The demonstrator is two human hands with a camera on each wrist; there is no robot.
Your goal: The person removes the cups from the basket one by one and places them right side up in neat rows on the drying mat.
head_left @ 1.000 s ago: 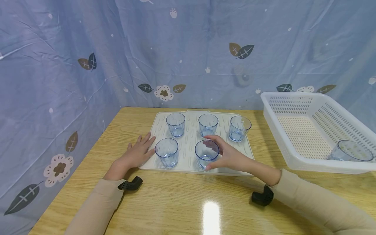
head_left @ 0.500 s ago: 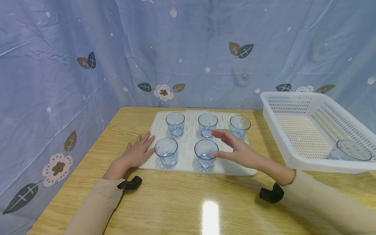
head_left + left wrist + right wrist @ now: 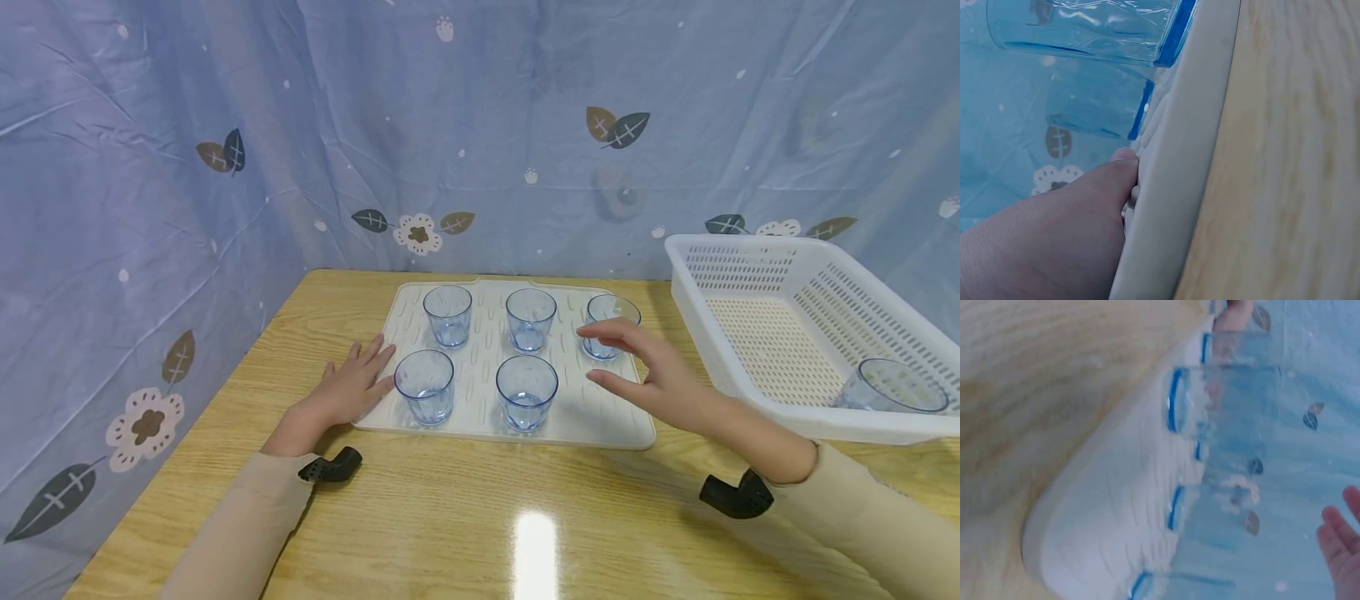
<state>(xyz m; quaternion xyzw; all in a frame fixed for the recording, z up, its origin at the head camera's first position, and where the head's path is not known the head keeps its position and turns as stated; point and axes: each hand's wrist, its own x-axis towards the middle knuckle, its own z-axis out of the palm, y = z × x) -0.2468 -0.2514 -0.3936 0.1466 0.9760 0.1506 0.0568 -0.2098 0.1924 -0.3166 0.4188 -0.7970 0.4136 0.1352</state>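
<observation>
Several clear blue-tinted glasses stand upright on a white drying tray (image 3: 480, 417). At its left edge my left hand (image 3: 352, 385) rests with fingers spread, the thumb near the front left glass (image 3: 427, 392). The left wrist view shows the thumb (image 3: 1104, 187) touching the tray's ribbed surface. My right hand (image 3: 660, 375) hovers over the tray's right side, thumb and fingers apart and holding nothing. Left of it stands the front middle glass (image 3: 527, 400). Behind its fingers, partly covered, is the back right glass (image 3: 600, 343). Farther back are the back left glass (image 3: 448, 321) and back middle glass (image 3: 531, 323).
To the right sits a white slatted plastic basket (image 3: 720, 367), with one more glass (image 3: 892, 387) lying in its near right corner. The wooden table (image 3: 420, 517) runs under everything. A blue patterned curtain (image 3: 495, 125) hangs behind and at the left.
My right hand has let go of the front middle glass and moved right, away from it. That glass stays on the tray. The left hand has not moved.
</observation>
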